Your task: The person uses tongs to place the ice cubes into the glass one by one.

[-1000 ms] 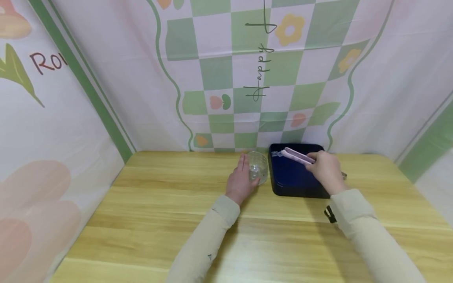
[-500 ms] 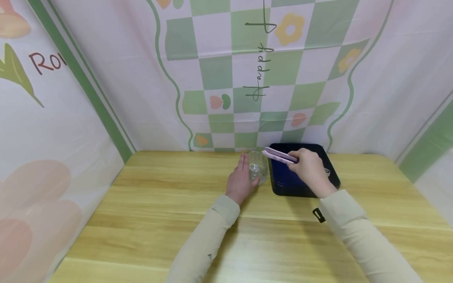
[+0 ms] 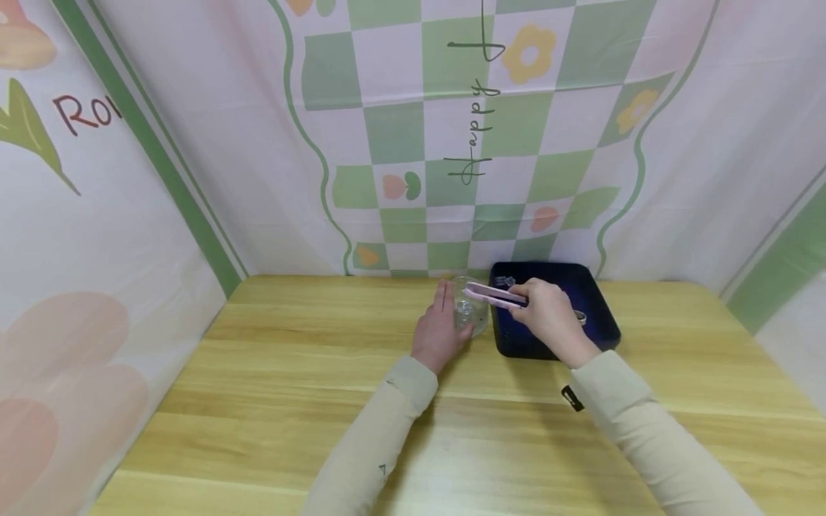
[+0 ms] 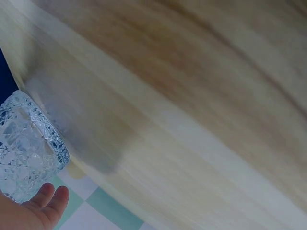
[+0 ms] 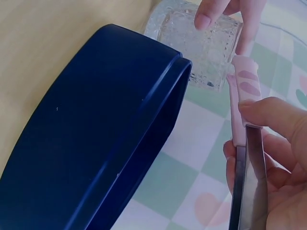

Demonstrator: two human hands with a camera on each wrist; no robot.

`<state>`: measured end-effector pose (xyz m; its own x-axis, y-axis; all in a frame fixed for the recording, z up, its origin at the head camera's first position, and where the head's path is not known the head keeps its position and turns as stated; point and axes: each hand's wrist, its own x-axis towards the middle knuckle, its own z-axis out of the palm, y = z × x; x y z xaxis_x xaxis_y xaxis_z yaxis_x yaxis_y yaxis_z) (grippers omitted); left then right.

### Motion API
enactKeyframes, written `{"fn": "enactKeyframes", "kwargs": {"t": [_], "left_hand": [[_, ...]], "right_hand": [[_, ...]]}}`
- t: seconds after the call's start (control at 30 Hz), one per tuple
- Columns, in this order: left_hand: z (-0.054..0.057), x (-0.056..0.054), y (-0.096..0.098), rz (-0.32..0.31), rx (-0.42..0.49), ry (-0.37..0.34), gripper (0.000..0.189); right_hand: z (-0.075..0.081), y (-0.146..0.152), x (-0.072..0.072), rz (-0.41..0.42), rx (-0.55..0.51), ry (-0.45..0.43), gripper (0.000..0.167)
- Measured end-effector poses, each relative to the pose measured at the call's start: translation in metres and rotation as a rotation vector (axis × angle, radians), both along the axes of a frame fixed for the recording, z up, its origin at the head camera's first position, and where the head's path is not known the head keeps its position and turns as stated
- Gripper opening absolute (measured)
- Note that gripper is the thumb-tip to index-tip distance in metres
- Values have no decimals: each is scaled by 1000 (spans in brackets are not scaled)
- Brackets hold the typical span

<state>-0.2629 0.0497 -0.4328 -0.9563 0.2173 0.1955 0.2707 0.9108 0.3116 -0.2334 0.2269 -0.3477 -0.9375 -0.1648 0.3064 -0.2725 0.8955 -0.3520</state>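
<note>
My left hand (image 3: pixel 439 332) grips the side of a clear cut-glass cup (image 3: pixel 476 317), its thumb at the front. In the left wrist view, two fingertips (image 4: pixel 56 203) show beside the patterned glass (image 4: pixel 29 148). Pink-tipped metal tongs (image 5: pixel 248 86) are pinched in my right hand (image 3: pixel 547 312), thumb on one arm and fingers behind the other. Their tips overlap the cup's mouth in the head view; I cannot tell whether anything is between them. Several small clear pieces (image 3: pixel 505 282) lie in the far left corner of the dark blue tray (image 3: pixel 600 312).
The tray stands immediately right of the cup, close to the back edge of the wooden table (image 3: pixel 290 401). Behind the table hangs a green-and-white checked curtain (image 3: pixel 452 129). A black buckle (image 3: pixel 572 398) hangs by the right sleeve.
My right hand has carried the tongs left, from over the tray's clear pieces to the cup's mouth, lowering slightly. The left hand and cup have stayed in place.
</note>
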Motion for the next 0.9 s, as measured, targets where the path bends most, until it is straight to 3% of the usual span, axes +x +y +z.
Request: {"fn": "enactKeyframes", "kwargs": {"t": [0.53,0.9], "left_hand": [[0,0,1,2,20,-9,89],[0,0,1,1,0,-7,91]], "right_hand": [[-7,-2,-2,34,22,-11,31],[4,4,-2,-17,10,-17,37]]}}
